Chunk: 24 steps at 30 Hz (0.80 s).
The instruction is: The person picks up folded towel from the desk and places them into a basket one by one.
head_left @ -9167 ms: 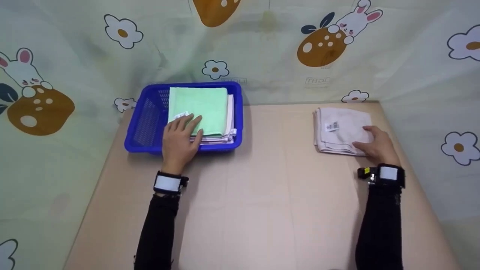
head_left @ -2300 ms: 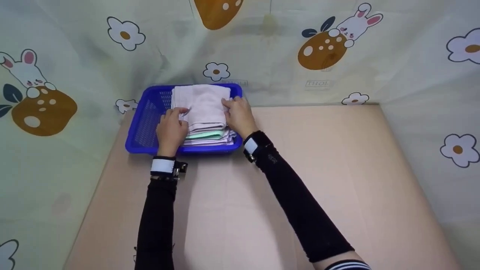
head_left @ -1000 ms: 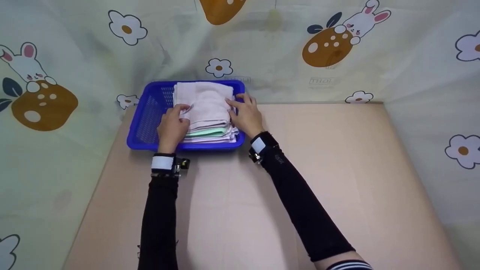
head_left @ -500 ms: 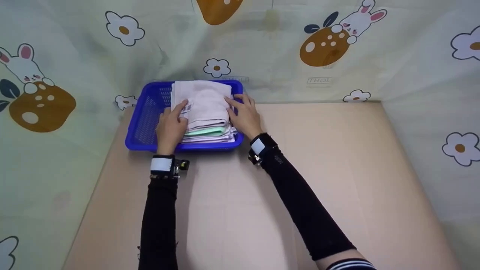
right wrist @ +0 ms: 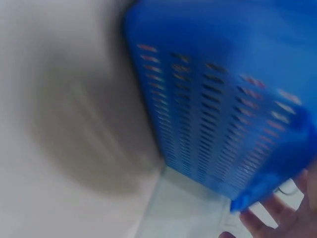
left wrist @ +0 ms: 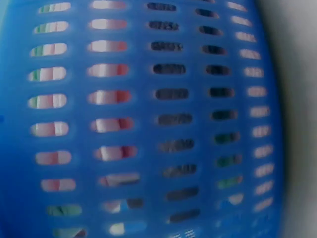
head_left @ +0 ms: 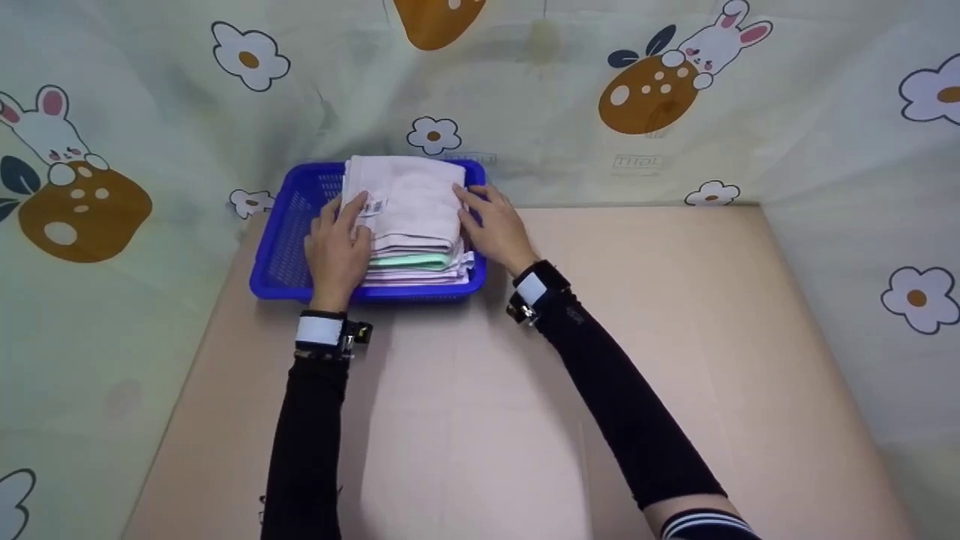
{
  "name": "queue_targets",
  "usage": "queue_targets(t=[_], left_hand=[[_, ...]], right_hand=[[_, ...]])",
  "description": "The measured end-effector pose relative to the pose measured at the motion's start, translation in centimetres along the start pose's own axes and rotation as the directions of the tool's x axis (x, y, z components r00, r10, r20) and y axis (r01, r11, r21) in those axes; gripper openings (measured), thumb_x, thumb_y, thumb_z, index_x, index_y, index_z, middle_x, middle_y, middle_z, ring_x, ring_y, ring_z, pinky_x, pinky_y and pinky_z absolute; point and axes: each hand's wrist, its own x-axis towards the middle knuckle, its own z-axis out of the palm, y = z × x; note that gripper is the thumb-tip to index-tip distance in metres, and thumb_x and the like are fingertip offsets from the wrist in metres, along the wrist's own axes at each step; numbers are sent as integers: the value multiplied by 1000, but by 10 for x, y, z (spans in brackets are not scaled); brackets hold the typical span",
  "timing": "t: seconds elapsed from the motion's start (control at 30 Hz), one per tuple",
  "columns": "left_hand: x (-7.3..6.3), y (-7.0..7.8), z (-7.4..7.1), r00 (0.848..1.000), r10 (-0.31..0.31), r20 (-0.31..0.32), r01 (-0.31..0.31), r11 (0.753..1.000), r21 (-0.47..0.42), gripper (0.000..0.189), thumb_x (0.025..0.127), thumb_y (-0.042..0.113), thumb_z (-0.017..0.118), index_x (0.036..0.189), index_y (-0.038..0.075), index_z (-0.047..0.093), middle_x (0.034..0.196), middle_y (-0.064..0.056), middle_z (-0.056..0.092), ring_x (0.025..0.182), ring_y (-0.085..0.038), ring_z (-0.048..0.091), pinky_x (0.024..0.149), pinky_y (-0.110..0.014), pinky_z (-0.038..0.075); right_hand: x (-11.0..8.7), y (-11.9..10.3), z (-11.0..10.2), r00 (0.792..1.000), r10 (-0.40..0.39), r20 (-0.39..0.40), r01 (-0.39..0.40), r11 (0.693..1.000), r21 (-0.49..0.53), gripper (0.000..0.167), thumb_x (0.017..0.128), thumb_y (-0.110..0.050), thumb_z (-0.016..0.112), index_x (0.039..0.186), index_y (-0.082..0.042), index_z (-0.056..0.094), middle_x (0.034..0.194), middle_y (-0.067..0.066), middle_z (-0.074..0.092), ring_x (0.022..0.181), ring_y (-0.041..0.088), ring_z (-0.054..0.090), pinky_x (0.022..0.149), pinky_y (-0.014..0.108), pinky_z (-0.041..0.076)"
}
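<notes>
A folded white towel point(head_left: 412, 191) with a small printed label lies on top of a stack in the blue plastic basket point(head_left: 294, 291). Beneath it shows the edge of a folded green towel point(head_left: 409, 261), and lower still are more whitish folded towels point(head_left: 420, 277). My left hand point(head_left: 337, 251) rests along the stack's left side, its index finger extended beside the label. On the other side, my right hand point(head_left: 495, 229) has its fingertips at the top towel's right edge. The right wrist view shows fingers point(right wrist: 277, 210) beside the basket's rim.
The basket stands at the back left of a beige tabletop point(head_left: 480, 420). Behind it hangs a pale curtain point(head_left: 525, 97) with printed flowers and rabbits. In the left wrist view, the slotted basket wall point(left wrist: 138, 139) fills most of the picture.
The white towels from the table's right side now lie on the green towel in the basket. Most recently, my left fingers have slid forward off the label, and the top towel sits slightly farther back.
</notes>
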Motion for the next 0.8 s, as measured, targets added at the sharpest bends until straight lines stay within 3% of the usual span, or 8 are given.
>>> queue_targets(t=[0.2,0.43,0.63,0.8], left_hand=[[1,3,-15,997,68,32,-72,988,135,65,100,53,53,160,29,41,169,-9,33,153,-37,32,119,-69,24],[3,10,-37,989,128,79,-143,965,219,78,97,66,48,164,31,30,173,-4,23,158,-33,22,125,-65,14],[0,9,-49,984,127,128,-157,952,262,87,93,76,45,166,33,24,174,-1,17,161,-31,13,127,-64,4],[-4,4,-64,982,109,152,-151,942,300,94,90,82,42,167,32,19,175,-1,13,162,-31,8,126,-64,-1]], right_hand=[[-6,9,-26,1000,-8,-4,8,999,-34,56,109,-45,44,162,-26,37,160,13,45,147,35,42,123,50,30],[-15,16,-57,999,-30,12,32,980,-194,66,107,-57,39,165,-26,30,168,9,34,157,32,26,127,62,13],[-27,29,-94,999,-42,18,46,939,-342,78,101,-68,43,165,-26,29,173,7,21,160,36,14,127,63,4],[-39,49,-130,999,-5,31,17,926,-378,84,99,-70,43,166,-25,24,175,7,12,162,36,5,126,63,-4]])
